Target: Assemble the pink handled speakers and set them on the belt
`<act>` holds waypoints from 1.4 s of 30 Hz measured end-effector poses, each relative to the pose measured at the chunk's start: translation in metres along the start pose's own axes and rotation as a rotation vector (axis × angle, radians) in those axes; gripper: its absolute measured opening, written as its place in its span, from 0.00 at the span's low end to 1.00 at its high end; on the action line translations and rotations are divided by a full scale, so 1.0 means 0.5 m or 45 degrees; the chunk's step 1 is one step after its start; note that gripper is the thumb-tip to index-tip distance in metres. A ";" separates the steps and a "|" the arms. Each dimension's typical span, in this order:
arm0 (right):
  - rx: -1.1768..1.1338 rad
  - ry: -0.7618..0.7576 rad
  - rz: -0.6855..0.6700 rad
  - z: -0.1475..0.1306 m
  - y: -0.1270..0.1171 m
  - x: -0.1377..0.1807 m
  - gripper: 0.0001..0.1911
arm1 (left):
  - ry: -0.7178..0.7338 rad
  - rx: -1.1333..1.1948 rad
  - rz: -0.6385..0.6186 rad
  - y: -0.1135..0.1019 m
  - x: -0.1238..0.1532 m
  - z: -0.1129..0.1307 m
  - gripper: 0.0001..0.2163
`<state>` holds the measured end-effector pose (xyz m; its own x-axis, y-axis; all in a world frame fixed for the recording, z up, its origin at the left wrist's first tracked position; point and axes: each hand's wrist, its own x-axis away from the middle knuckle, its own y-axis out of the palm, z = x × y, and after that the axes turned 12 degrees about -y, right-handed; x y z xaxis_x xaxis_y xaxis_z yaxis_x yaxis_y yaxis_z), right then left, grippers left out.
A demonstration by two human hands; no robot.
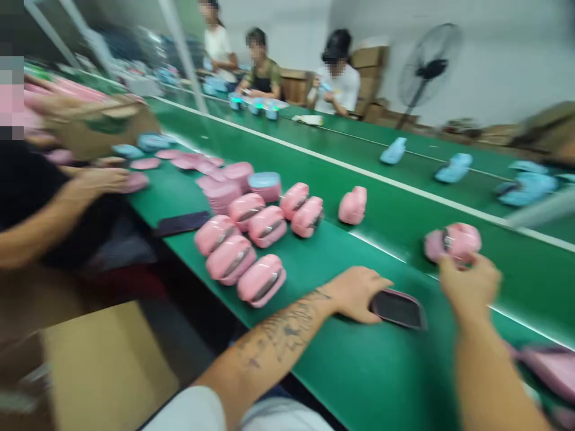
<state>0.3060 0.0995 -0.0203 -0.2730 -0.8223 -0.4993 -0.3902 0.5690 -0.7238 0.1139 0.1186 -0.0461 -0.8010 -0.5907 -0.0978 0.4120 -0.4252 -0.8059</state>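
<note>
My left hand (357,293) reaches over the green table, its thumb and fingers around the left end of a dark oval piece with a pink rim (399,309), which lies on the tabletop. Farther right, my right hand (471,281) is closed on a glossy pink housing (465,240) with a dark slot, at the edge of the green belt. Another pink housing (352,205) sits apart on the belt. To the left of my hands, several similar pink housings (231,259) stand grouped on the table. Motion blurs the finer details.
Stacked pink discs (222,194) and a dark phone-like slab (183,223) lie left, near a co-worker's hand (101,179). Light blue pieces (453,167) sit across the belt (314,173). A cardboard box (103,365) stands below the table edge. Pink parts (550,368) lie right. Several people sit or stand opposite.
</note>
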 end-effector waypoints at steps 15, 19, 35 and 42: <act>0.164 0.183 -0.396 0.078 -0.086 0.147 0.15 | -0.065 0.138 0.131 0.039 -0.010 -0.013 0.36; 0.196 0.119 -0.382 0.072 -0.087 0.149 0.17 | -0.087 0.139 0.149 0.042 -0.003 -0.007 0.36; -0.165 0.290 -0.286 0.066 -0.084 0.148 0.20 | 0.006 0.331 0.234 0.053 0.006 -0.001 0.31; -0.280 0.418 -0.128 0.060 -0.090 0.143 0.22 | 0.082 0.256 0.250 0.055 0.004 -0.016 0.11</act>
<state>0.3304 0.0150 -0.0376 -0.4763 -0.8496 -0.2264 -0.5983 0.5019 -0.6246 0.1200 0.1112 -0.0734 -0.7209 -0.6329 -0.2825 0.6344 -0.4384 -0.6367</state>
